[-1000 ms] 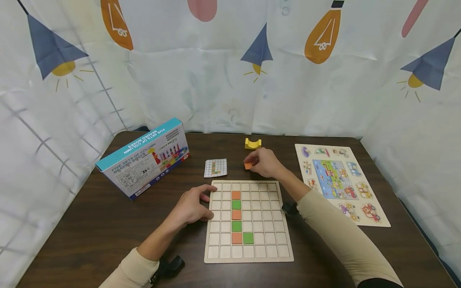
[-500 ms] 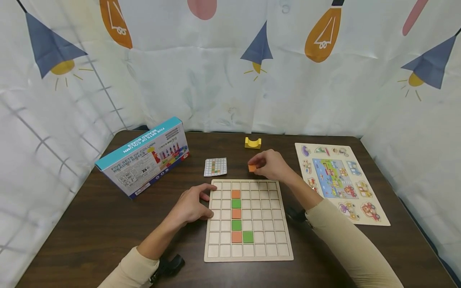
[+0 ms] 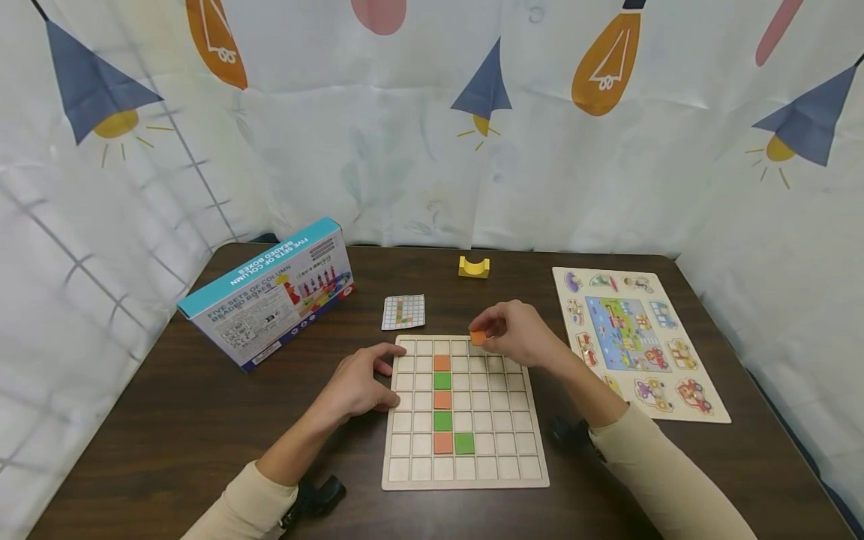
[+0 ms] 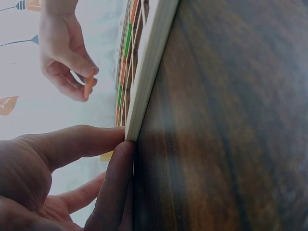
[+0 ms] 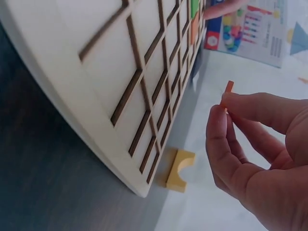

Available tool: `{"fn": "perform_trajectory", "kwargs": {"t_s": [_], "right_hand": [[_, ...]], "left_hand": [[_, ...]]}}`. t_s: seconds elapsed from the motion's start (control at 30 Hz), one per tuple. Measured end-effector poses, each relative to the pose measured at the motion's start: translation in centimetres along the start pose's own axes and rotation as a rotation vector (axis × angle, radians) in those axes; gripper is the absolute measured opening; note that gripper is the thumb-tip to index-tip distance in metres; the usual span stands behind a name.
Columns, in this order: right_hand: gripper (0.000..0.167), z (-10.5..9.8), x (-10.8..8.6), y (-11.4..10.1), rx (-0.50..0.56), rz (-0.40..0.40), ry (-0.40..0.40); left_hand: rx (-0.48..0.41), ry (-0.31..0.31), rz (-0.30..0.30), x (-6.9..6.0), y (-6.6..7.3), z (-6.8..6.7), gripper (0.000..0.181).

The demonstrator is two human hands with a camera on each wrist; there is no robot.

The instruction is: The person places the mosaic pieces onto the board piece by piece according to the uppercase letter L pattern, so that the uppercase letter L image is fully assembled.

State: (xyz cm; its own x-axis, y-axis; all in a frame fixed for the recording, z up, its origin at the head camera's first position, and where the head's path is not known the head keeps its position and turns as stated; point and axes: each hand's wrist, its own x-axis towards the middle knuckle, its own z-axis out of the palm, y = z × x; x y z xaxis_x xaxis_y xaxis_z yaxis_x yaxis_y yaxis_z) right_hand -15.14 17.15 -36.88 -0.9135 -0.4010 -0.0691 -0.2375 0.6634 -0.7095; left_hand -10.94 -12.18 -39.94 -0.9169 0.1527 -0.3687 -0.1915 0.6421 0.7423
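Note:
A pale wooden grid board lies flat on the dark table, with several orange and green square tiles set in its cells. My left hand rests at the board's left edge; its forefinger and thumb touch the rim, spread apart. Over the board's far edge, right of its middle, my right hand pinches a thin orange tile between thumb and fingers. That tile stands edge-on in the right wrist view, held off the board.
Beyond the board lies a small card printed with a coloured grid. A yellow arched block stands farther back. On the left is a blue-and-white box, on the right a picture puzzle board. A patterned curtain hangs behind.
My right hand has carried the orange tile toward me and slightly right, from beyond the board to over its far edge. The left hand has stayed at the board's edge.

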Motion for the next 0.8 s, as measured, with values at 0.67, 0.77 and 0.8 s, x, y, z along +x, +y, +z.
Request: {"fn": "perform_trajectory", "kwargs": {"t_s": [0.67, 0.77, 0.8], "right_hand": [[0.026, 1.7, -4.8, -1.4, 0.010, 0.045, -0.058], [0.026, 2.1, -5.5, -1.4, 0.005, 0.048, -0.071], [0.025, 2.2, -5.7, -1.5, 0.002, 0.049, -0.075]], "left_hand": [[-0.004, -0.003, 0.005, 0.0, -0.2, 0.0, 0.072], [-0.003, -0.002, 0.006, 0.0, -0.2, 0.0, 0.072], [-0.002, -0.001, 0.006, 0.0, -0.2, 0.0, 0.072]]}}
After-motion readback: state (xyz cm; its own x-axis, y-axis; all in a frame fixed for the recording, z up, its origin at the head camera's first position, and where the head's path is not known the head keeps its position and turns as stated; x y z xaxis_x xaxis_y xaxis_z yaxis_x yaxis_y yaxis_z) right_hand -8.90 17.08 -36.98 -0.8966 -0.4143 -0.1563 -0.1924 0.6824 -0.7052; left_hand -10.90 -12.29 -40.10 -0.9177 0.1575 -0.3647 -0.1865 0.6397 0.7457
